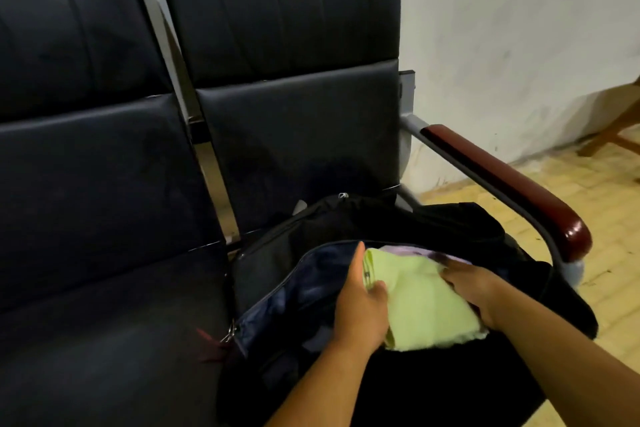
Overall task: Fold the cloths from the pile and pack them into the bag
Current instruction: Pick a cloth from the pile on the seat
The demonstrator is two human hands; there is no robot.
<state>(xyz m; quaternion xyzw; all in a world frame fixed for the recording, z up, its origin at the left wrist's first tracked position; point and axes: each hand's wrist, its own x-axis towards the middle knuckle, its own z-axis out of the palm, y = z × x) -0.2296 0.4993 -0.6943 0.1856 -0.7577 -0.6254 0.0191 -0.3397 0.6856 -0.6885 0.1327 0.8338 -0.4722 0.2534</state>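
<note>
A dark bag (277, 263) lies open on the right-hand seat, its blue lining (304, 291) showing. A folded pale green cloth (426, 302) sits in the bag's mouth, on top of a lilac cloth (408, 250) that shows only as an edge. My left hand (360, 308) holds the green cloth's left edge, thumb on top and fingers along its side. My right hand (474, 291) grips the cloth's right side, its fingers partly tucked under the fabric.
Black padded seats (104, 218) stand joined in a row against a white wall. A dark red armrest (512, 184) curves past the bag on the right. A wooden frame (620, 128) stands on the tiled floor (595, 218) at far right.
</note>
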